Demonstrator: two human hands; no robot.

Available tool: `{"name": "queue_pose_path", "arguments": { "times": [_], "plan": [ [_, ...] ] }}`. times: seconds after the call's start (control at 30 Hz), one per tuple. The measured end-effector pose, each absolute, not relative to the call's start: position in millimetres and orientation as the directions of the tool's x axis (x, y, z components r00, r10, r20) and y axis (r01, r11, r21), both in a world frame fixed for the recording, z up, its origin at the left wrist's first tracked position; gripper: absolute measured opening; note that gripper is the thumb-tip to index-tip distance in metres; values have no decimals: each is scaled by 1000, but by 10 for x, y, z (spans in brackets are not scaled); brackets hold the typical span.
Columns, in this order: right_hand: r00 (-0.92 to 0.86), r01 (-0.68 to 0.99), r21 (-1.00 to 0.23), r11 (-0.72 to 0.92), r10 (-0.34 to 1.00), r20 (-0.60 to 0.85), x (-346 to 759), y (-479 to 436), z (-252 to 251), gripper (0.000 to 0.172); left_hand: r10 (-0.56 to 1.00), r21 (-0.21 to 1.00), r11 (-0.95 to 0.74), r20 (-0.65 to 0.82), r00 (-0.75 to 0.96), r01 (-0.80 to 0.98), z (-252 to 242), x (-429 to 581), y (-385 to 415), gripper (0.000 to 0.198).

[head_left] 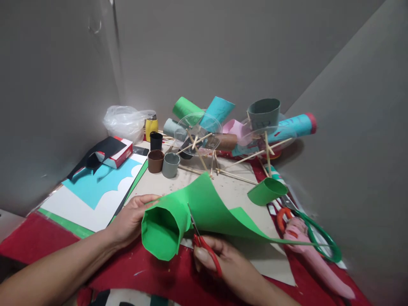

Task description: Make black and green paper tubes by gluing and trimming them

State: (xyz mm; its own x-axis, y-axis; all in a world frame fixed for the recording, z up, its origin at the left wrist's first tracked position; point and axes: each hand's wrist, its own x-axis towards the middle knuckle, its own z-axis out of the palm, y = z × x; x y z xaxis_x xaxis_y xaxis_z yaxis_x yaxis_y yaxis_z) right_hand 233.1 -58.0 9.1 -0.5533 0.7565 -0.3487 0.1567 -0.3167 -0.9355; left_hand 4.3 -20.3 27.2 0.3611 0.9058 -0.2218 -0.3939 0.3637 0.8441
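A bright green foam or paper sheet is rolled into a tube at its left end and spreads out to the right. My left hand is closed on the rolled end from the left, its fingertips partly hidden behind the tube. Red-handled scissors are gripped in my right hand, below the sheet. Their blades point up and meet the green sheet just right of the rolled part. Whether the blades are apart is too small to tell.
Behind stands a wheel-like build of sticks, clear discs and coloured tubes. Small brown and grey cups stand left of it. On the right lie green-handled scissors and a pink tool. Coloured sheets lie left.
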Motion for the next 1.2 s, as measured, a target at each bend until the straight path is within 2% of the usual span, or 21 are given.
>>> {"name": "queue_pose_path", "arguments": {
  "times": [0.23,0.57,0.73,0.83,1.03,1.2],
  "plan": [
    [-485,180,-936,-303,800,-352,2303,-585,79,59,906,860,361,-230,356,-361,293,37,-192,14],
    [-481,222,-937,-271,805,-347,2369,-588,119,52,906,893,346,-239,349,-287,352,-53,-148,19],
    [-465,353,-932,-75,851,-245,2411,-584,145,37,879,916,336,-221,423,-219,340,-102,-116,25],
    [-472,393,-919,-31,851,-230,2408,-582,195,40,877,926,325,-218,429,-192,356,-103,-104,27],
    [-449,530,-848,-11,845,-292,2397,-563,302,43,891,938,302,-214,401,-172,449,-104,-92,25],
    [-480,537,-843,-33,809,-338,2429,-557,251,52,910,950,273,-204,362,-152,479,-104,-115,28]
  ]
}}
